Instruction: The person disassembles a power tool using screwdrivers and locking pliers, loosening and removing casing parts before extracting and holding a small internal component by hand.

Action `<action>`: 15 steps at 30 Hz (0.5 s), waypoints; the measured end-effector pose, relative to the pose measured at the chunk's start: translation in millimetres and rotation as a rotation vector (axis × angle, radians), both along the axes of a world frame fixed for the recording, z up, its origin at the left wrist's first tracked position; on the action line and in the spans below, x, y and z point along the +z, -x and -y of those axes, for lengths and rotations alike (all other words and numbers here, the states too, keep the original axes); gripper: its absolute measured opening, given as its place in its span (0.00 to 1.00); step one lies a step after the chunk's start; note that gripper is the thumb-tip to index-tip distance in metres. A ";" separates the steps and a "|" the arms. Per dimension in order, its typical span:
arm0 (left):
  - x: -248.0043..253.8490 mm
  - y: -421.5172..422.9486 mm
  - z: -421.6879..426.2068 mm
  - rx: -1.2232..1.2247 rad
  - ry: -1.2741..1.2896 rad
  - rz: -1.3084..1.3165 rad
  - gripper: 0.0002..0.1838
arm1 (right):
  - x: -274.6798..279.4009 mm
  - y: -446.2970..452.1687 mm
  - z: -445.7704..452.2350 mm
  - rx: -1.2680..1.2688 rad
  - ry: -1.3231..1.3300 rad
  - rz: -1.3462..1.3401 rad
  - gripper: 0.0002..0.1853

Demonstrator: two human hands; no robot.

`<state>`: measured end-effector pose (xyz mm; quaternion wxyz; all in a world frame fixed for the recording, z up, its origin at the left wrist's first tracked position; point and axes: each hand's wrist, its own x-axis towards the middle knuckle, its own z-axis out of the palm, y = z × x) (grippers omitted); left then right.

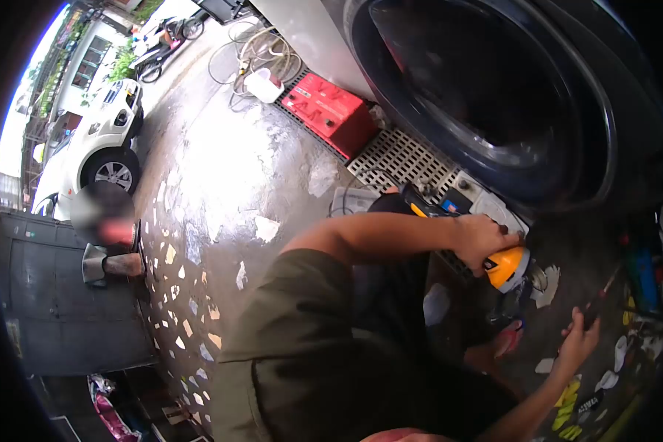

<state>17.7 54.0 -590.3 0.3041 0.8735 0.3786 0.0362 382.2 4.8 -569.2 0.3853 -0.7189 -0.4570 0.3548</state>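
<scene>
My left hand [485,241] is wrapped around a yellow-and-black power tool [507,269] that looks like an angle grinder. Its black rear part [414,200] points toward the plastic grating, and a roundish metal part [539,280] sits at its yellow end. Lower right, my right hand [580,340] is closed on a thin tool with a reddish shaft [600,296], whose kind is too blurred to tell. The two hands are apart. A sandaled foot [508,337] shows between my arms, partly in shadow.
A large dark round-fronted machine [486,88] looms at upper right. Beside it are a red battery-like box [331,110], light grating [409,158], a white bucket [264,85] and coiled hoses [254,51]. Yellow gloves [567,409] and clutter lie lower right. A white car [99,140] stands left.
</scene>
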 end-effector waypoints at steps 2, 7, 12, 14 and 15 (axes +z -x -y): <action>16.4 10.7 9.9 -0.053 0.180 0.062 0.53 | -6.4 -10.8 1.3 -0.074 -0.003 -0.074 0.24; 22.3 48.9 30.7 -0.217 0.478 0.250 0.53 | -8.8 -5.8 -5.6 -0.193 0.148 -0.424 0.20; 24.5 81.8 62.7 -0.034 1.171 0.346 0.49 | 16.8 27.5 12.1 0.051 0.220 -0.206 0.16; 16.4 103.2 86.4 0.144 1.340 0.406 0.47 | 48.8 49.5 16.9 0.125 0.243 -0.184 0.11; 3.6 114.6 96.2 0.187 1.338 0.440 0.47 | 44.3 50.3 21.7 0.116 0.245 -0.216 0.13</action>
